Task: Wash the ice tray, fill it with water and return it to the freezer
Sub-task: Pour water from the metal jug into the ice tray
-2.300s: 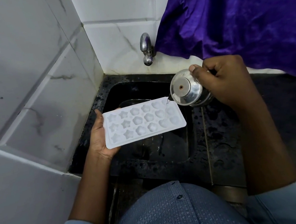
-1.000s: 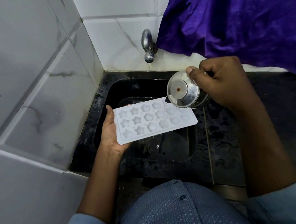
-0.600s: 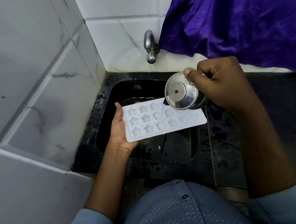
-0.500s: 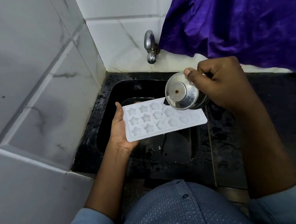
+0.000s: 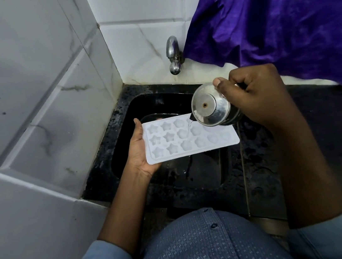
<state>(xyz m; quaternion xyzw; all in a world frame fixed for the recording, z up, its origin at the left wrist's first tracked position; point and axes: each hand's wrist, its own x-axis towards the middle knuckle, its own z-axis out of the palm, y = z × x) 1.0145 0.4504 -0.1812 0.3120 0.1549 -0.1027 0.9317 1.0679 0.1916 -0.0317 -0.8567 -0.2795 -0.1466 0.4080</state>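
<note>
Carefully now: your left hand [image 5: 139, 153] holds the ice tray [image 5: 189, 141] by one short end only, roughly level above the sink [image 5: 110, 137], while your right hand [image 5: 257, 98] grips a tilted steel cup [image 5: 213, 108] trickling water into a middle cell. Tip the cup further and water likely floods the rims; let the unsupported far end sag and filled cells spill. Around you: wet black counter [image 5: 257, 161], a tap [image 5: 173, 55], marbled white tiles [image 5: 29, 82], a purple cloth [image 5: 281, 17].

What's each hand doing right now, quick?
Left hand: holds the tray, fingers hidden underneath.
Right hand: grips the cup, tipped over the tray.
</note>
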